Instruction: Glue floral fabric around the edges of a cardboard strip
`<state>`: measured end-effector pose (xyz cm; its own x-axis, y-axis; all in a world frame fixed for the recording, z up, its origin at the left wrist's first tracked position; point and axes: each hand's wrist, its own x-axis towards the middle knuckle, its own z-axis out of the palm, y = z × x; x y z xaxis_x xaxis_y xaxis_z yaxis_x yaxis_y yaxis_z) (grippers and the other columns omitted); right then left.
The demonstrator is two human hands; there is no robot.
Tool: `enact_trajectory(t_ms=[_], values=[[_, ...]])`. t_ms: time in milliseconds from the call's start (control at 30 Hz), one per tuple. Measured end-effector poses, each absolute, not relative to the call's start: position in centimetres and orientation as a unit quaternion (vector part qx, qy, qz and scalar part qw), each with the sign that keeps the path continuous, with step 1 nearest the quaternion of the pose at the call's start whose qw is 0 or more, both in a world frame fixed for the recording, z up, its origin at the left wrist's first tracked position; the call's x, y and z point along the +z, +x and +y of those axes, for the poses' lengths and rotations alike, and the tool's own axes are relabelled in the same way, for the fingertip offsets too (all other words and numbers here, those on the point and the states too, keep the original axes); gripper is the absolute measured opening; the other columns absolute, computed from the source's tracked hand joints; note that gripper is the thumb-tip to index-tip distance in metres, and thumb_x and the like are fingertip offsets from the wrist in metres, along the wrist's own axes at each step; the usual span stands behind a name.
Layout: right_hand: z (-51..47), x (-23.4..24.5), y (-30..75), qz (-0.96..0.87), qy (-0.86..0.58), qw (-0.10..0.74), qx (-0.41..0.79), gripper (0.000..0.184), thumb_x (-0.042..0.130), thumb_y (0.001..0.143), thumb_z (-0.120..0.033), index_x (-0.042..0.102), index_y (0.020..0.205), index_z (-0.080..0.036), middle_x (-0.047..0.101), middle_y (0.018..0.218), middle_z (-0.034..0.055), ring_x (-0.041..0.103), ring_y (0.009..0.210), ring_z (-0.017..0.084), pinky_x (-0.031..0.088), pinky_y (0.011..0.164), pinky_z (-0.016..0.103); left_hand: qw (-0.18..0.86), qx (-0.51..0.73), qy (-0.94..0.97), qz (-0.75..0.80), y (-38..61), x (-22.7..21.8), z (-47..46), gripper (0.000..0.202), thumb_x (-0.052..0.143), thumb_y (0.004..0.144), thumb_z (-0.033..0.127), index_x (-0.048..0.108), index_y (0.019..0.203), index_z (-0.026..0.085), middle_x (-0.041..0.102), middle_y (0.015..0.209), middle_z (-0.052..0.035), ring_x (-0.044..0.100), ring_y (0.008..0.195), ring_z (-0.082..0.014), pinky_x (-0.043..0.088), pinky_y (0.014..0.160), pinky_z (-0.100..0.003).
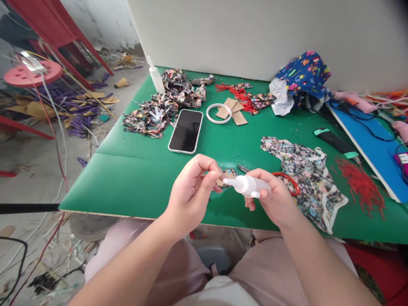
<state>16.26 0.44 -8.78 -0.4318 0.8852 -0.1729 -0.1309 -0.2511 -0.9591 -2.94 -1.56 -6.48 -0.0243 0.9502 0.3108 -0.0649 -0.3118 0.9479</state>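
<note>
My right hand (270,195) is wrapped around a white glue bottle (251,186), which lies tilted with its narrow nozzle pointing left. The nozzle tip is close to the fingertips of my left hand (194,191). Those fingers are pinched at the edge of a small floral fabric piece with brown card (228,174), partly hidden behind the fingers and nozzle. Behind my right hand lie scissors with red handles (295,187), mostly covered. Floral fabric with white strips (302,170) is spread to the right of them.
A phone (185,131), a white tape ring (219,114) and brown card strips (234,109) lie beyond my hands on the green table (127,182). Crumpled floral fabric (168,97) and another white bottle (156,78) stand at the back left. Red threads (363,182) and a trimmer (338,144) are right.
</note>
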Motion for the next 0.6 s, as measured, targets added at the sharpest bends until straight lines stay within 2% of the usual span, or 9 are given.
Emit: enact_trajectory(t_ms=[133, 300, 467, 600], values=[[0.43, -8.68, 16.06, -0.471, -0.378, 0.374, 0.704, 0.048, 0.071, 0.064, -0.057, 0.059, 0.087, -0.017, 0.059, 0.055, -0.0025, 0.053, 0.044, 0.011, 0.041, 0.04, 0.021, 0.417, 0.614, 0.54, 0.396, -2.94, -6.47, -1.54, 0.01, 0.048, 0.091, 0.023, 0.053, 0.083, 0.019, 0.057, 0.073, 0.0003, 0.059, 0.062, -0.0086, 0.052, 0.055, -0.019], [0.49, -8.42, 15.69, -0.469, -0.395, 0.39, 0.687, 0.045, 0.069, 0.067, -0.057, 0.059, 0.085, -0.017, 0.058, 0.053, -0.0027, 0.051, 0.044, 0.01, 0.042, 0.04, 0.02, 0.393, 0.582, 0.572, 0.424, -2.79, -6.7, -1.73, 0.013, 0.049, 0.091, 0.026, 0.059, 0.089, 0.02, 0.06, 0.082, -0.002, 0.06, 0.068, -0.0097, 0.054, 0.058, -0.019], [0.35, -8.54, 15.68, -0.501, -0.419, 0.406, 0.639, 0.041, 0.069, 0.069, -0.054, 0.06, 0.086, -0.018, 0.059, 0.055, -0.0026, 0.051, 0.045, 0.01, 0.041, 0.043, 0.021, 0.355, 0.577, 0.567, 0.47, -2.37, -6.9, -1.56, 0.011, 0.064, 0.081, 0.028, 0.06, 0.08, 0.018, 0.06, 0.079, -0.0017, 0.059, 0.066, -0.0109, 0.053, 0.056, -0.021], [0.13, -8.54, 15.86, -0.518, -0.433, 0.41, 0.613, 0.037, 0.071, 0.069, -0.048, 0.061, 0.087, -0.018, 0.06, 0.06, -0.0024, 0.052, 0.048, 0.009, 0.043, 0.044, 0.02, 0.368, 0.591, 0.533, 0.481, -2.33, -6.72, -1.45, 0.012, 0.067, 0.078, 0.027, 0.061, 0.074, 0.017, 0.059, 0.073, -0.0005, 0.059, 0.06, -0.0093, 0.051, 0.051, -0.019]])
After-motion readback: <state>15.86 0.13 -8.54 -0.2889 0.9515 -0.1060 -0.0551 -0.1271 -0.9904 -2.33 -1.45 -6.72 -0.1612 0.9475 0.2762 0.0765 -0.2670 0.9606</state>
